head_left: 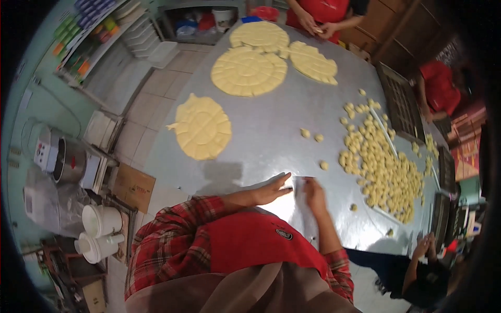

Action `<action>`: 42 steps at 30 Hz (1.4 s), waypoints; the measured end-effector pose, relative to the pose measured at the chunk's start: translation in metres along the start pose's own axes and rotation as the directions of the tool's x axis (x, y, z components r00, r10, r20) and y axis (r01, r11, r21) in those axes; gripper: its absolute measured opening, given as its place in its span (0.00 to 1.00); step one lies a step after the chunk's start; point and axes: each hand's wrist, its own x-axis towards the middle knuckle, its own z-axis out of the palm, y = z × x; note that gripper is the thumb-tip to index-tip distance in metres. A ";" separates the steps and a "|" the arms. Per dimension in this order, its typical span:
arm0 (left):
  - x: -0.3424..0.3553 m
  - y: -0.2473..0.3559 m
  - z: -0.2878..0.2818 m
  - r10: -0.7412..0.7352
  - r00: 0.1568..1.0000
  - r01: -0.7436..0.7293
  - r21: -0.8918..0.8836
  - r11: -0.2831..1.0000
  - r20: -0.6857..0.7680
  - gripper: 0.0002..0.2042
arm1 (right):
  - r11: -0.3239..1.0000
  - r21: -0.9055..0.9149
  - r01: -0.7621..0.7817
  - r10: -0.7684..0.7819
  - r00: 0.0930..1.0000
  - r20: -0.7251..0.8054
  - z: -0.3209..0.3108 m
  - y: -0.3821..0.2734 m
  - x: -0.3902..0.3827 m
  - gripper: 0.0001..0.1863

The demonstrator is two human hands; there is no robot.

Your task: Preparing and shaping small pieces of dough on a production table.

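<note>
At the near edge of the metal table (266, 122), my left hand (271, 191) is open, fingers stretched and thumb apart, just above the bright tabletop. Close to its right, my right hand (314, 195) is closed around the top of a flat pale grey blade-like piece (299, 183); its exact kind is unclear. Ahead and to the left lies a scored disc of yellow dough (203, 128). A few dough balls (305, 133) lie ahead to the right, and a large heap of them (389, 177) covers the table's right side.
Larger scored dough discs (249, 72) lie at the far end, where a person in red (323, 15) works something small by hand. Dark trays (401, 104) line the right edge near other people. White buckets (99, 221) and a mixer (68, 156) stand at left.
</note>
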 end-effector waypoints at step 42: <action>-0.069 -0.061 -0.334 0.234 0.623 0.547 0.629 0.552 -0.747 0.25 | 0.900 0.412 -0.138 -0.118 0.835 0.538 0.252 -0.236 0.350 0.10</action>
